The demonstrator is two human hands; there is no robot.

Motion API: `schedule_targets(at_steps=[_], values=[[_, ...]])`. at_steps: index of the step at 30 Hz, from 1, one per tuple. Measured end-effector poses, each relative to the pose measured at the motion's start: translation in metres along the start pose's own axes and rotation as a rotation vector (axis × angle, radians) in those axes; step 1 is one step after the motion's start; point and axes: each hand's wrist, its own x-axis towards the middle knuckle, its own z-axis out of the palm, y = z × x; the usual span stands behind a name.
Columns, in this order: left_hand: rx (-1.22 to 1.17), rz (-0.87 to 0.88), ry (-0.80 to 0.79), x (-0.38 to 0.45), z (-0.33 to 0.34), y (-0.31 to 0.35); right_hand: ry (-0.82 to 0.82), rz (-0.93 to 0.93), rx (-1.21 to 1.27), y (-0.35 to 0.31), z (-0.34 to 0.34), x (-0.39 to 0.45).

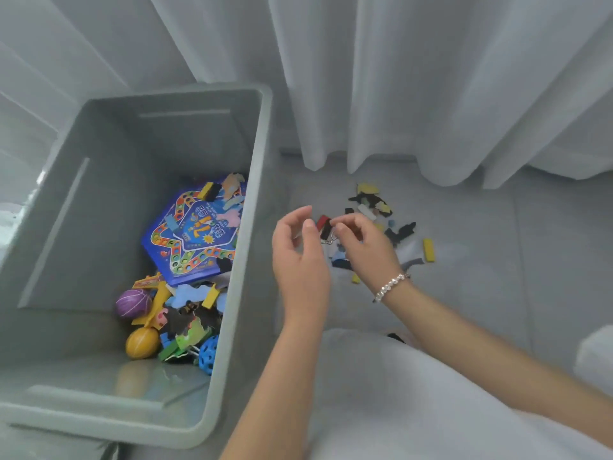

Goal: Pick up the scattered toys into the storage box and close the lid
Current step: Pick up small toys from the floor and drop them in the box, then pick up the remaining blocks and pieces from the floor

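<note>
A grey storage box (232,293) stands open on the left, with no lid in view. Inside lie a blue game board (195,237), a purple ball (132,303), an orange ball (142,341), a blue holed ball (209,355) and several flat puzzle pieces. To the right of the box, scattered toy pieces (374,207) lie on the pale floor, among them a yellow block (428,250). My left hand (300,260) hovers between box and pile, fingers apart and empty. My right hand (361,247), with a bead bracelet, pinches a small metal clip (328,241) over the pile.
White curtains (398,94) hang behind the box and the pile, reaching the floor. My white-clothed lap (398,410) fills the bottom right. A white object (597,356) sits at the right edge. The floor is pale tile.
</note>
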Motion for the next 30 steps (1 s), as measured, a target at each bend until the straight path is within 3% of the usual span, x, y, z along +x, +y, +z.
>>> schedule_targets(at_steps=[7, 14, 25, 30], values=[[0.056, -0.261, -0.065, -0.012, 0.051, -0.09, 0.223, 0.254, 0.001, 0.09, -0.041, 0.01], [0.354, -0.364, -0.134, -0.01, 0.077, -0.17, 0.308, 0.364, -0.041, 0.168, -0.06, 0.008], [0.652, -0.169, -0.048, -0.007, 0.105, -0.217, 0.359, 0.348, -0.077, 0.204, -0.05, 0.02], [0.806, 0.009, -0.174, 0.001, 0.107, -0.223, 0.394, 0.286, -0.191, 0.214, -0.048, 0.026]])
